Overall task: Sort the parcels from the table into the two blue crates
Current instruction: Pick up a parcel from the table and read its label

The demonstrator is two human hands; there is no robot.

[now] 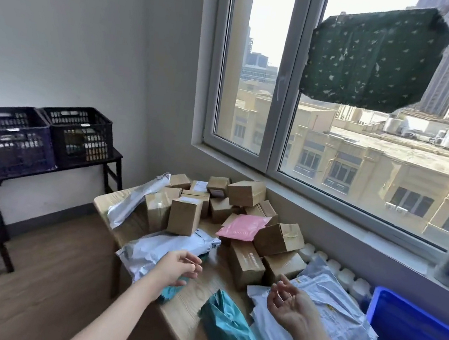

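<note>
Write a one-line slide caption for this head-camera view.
Empty left hand and right hand hover over piled parcels; two crates stand beyond.

head cam | looks forward-down | near table (189, 296) | window (285, 92) ahead

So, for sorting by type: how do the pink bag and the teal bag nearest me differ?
The pink bag lies smooth and flat atop boxes mid-pile; the teal bag is crumpled, at the near edge of the table. The teal bag looks bigger than the pink bag. Both are soft plastic mailers.

Bare forearms (112, 317), bare hands (179, 268) (289, 306)
</note>
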